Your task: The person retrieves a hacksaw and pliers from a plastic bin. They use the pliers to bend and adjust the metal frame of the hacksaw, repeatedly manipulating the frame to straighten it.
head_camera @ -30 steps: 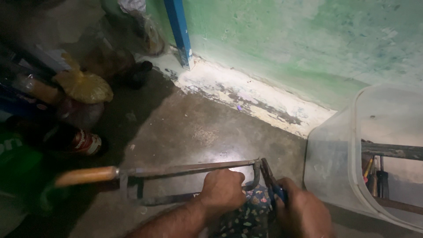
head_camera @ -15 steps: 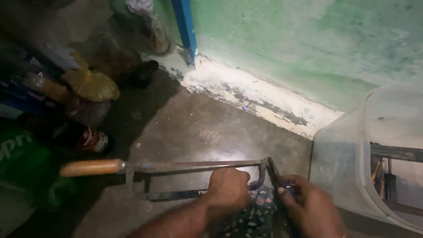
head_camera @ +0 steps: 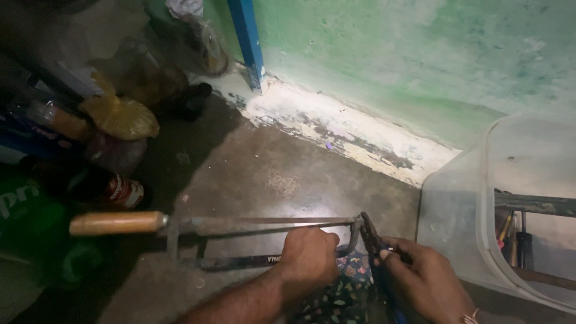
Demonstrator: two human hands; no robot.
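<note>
Low over the concrete floor [head_camera: 252, 174], I see the saw [head_camera: 240, 240] lying sideways, wooden handle far out left, my left hand [head_camera: 309, 258] wrapped around its frame near the right end, my right hand [head_camera: 423, 279] squeezing pliers [head_camera: 375, 246] there.

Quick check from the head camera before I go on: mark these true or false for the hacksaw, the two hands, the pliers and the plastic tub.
1. The left hand grips the hacksaw frame near its far end. True.
2. The saw's wooden handle points toward the tub. False: it points left, away from the clear plastic tub on the right.
3. The right hand holds pliers at the frame's end. True.
4. The tub is empty. False: tools show inside it.
5. The wall is green. True.
</note>
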